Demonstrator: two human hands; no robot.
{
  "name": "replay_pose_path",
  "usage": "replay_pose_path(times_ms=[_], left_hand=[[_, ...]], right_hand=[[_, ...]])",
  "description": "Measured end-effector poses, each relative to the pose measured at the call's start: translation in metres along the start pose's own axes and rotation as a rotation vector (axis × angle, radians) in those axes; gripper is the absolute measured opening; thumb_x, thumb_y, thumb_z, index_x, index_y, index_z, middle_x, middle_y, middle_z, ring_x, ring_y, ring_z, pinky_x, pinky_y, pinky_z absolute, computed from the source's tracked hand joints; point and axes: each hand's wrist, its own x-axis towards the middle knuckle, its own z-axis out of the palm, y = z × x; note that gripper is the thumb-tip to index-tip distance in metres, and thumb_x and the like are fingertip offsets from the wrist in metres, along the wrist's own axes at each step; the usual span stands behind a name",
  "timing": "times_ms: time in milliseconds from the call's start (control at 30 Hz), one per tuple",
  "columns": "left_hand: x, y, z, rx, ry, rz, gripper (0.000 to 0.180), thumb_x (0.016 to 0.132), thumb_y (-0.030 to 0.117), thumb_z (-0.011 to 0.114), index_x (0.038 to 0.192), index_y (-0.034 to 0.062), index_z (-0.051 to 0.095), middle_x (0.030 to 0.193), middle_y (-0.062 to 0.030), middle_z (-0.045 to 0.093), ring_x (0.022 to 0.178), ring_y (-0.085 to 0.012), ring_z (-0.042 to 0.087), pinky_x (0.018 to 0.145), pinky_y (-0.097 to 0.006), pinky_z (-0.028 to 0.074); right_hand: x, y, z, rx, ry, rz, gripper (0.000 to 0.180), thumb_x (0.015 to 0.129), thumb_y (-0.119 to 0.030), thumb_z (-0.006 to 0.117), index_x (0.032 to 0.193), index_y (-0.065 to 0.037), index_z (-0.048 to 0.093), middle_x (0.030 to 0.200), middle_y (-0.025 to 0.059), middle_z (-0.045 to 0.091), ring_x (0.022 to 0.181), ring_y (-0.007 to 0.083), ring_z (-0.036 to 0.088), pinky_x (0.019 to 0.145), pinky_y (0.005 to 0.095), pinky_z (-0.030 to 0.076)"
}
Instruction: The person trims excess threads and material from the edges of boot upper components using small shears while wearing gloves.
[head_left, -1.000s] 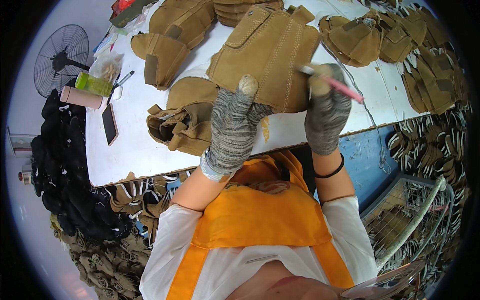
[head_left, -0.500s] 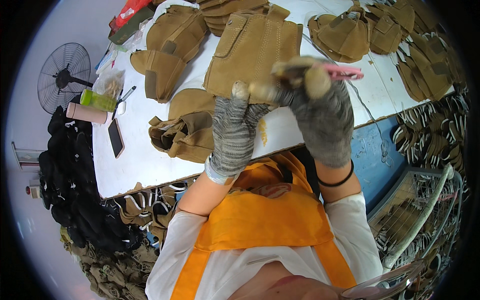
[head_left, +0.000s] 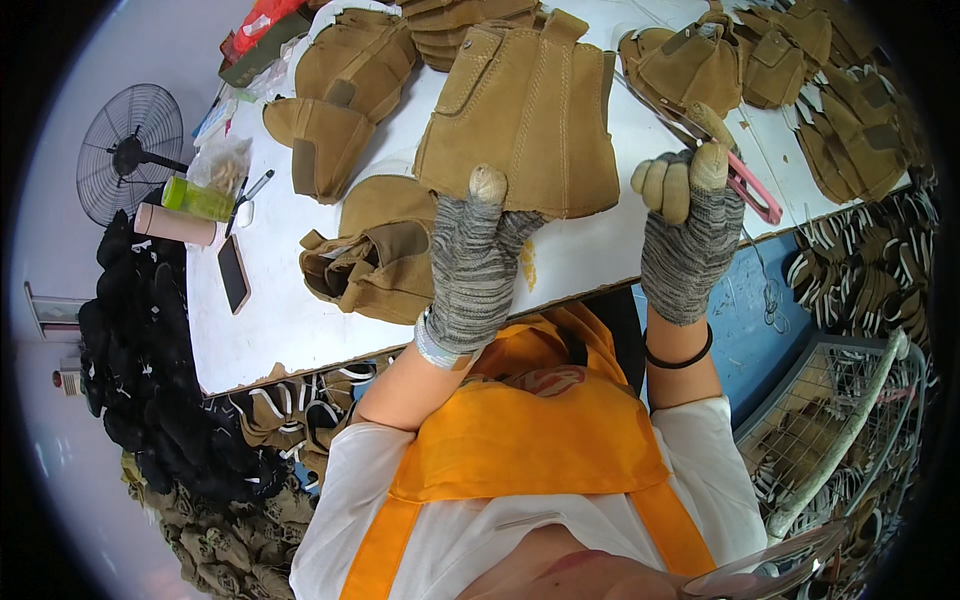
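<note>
My left hand (head_left: 470, 255), in a grey knit glove with pale fingertips, pinches the lower edge of a brown suede boot upper (head_left: 545, 120). The thumb lies on the face of the upper and the fingers go behind it. White stitch lines run down the piece, and a pull tab stands at its top. To the right of it, apart from the upper, my right hand (head_left: 690, 210), gloved alike, is closed round thread snips (head_left: 752, 188) with a pink handle and dark blades pointing up and away. Another brown boot upper (head_left: 370, 265) lies just left of my left hand.
More brown uppers (head_left: 345, 90) are stacked on the white table (head_left: 270, 345), with further piles (head_left: 690, 65) at the far right. A phone (head_left: 232, 274), pen and cups lie at the left edge. A wire basket (head_left: 830, 420) stands at the lower right; a fan (head_left: 128, 155) is at left.
My right hand has drawn away to the right from the upper's lower edge, and the snips now point up and away. The upper has turned slightly in my left hand.
</note>
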Motion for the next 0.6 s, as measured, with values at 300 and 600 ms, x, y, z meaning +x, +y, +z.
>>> replay_pose_path(times_ms=[300,600], left_hand=[[0.003,-0.001,-0.002,0.095,-0.069,-0.042,0.043,0.086,0.016,0.059,0.124,0.0015,0.044,0.112,-0.0149,0.057,0.096,-0.0223,0.061,0.083,-0.034,0.052],[0.008,-0.016,-0.026,0.287,-0.072,0.026,0.053,0.094,0.036,0.051,0.13,0.0017,0.034,0.117,-0.0184,0.053,0.098,-0.0255,0.061,0.084,-0.037,0.053]], right_hand=[[-0.016,0.011,0.011,-0.327,-0.327,-0.249,0.033,0.086,-0.015,0.062,0.115,0.0,0.057,0.095,0.0109,0.067,0.09,0.0164,0.063,0.079,0.0242,0.049],[-0.023,0.002,0.011,-1.22,-0.69,-0.746,0.043,0.061,-0.024,0.077,0.103,-0.017,0.07,0.078,-0.003,0.054,0.076,0.017,0.045,0.076,0.0298,0.037]])
